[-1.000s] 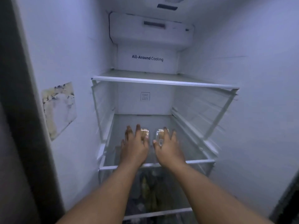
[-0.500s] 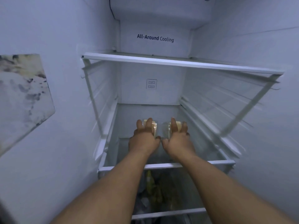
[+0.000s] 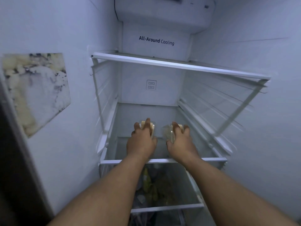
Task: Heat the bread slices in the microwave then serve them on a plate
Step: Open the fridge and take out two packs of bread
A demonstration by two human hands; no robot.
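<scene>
glass shelves (image 3: 179,65), stained patch (image 3: 35,90) (left wall)

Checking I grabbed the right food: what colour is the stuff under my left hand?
Pale yellowish bread, seen in the head view.

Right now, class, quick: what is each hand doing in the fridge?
Left hand: closed over a clear pack of bread on the glass shelf.
Right hand: closed over a second clear bread pack beside it.

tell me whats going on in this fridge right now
A person is reaching both bare hands into an open white fridge. The left hand covers one clear plastic-wrapped bread slice, and the right hand covers another, both on the glass middle shelf. Neither looks lifted yet.
</scene>
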